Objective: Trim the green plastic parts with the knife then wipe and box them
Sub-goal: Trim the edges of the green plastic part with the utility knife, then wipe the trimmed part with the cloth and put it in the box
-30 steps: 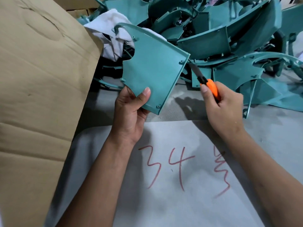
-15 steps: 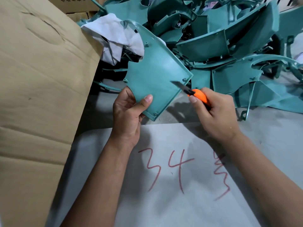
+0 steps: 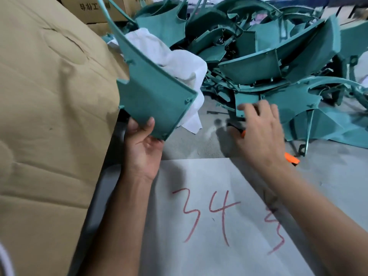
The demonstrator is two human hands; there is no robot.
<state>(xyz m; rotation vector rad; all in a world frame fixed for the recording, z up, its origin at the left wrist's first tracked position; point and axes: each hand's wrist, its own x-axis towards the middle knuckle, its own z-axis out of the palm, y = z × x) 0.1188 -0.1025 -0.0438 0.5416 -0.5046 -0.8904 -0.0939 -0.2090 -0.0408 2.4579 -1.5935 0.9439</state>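
Note:
My left hand (image 3: 142, 144) grips a flat green plastic part (image 3: 153, 96) by its lower corner, thumb on its face, and holds it tilted up beside the cardboard. My right hand (image 3: 258, 132) hovers low over the table with its fingers stretched out and blurred. The orange knife (image 3: 291, 158) lies under that palm; its orange tail shows by the wrist and its dark blade end pokes out near the thumb. A white cloth (image 3: 179, 62) lies behind the held part, on the edge of a big pile of green parts (image 3: 278, 62).
A tall cardboard box wall (image 3: 49, 116) fills the left side. A white paper sheet (image 3: 219, 216) marked "34" in red covers the grey table in front of me. More cardboard boxes (image 3: 93, 8) stand at the back left.
My right hand has taken the knife off the part's edge, lowered it to the table and straightened its fingers. My left hand has swung the part left and up toward the cardboard.

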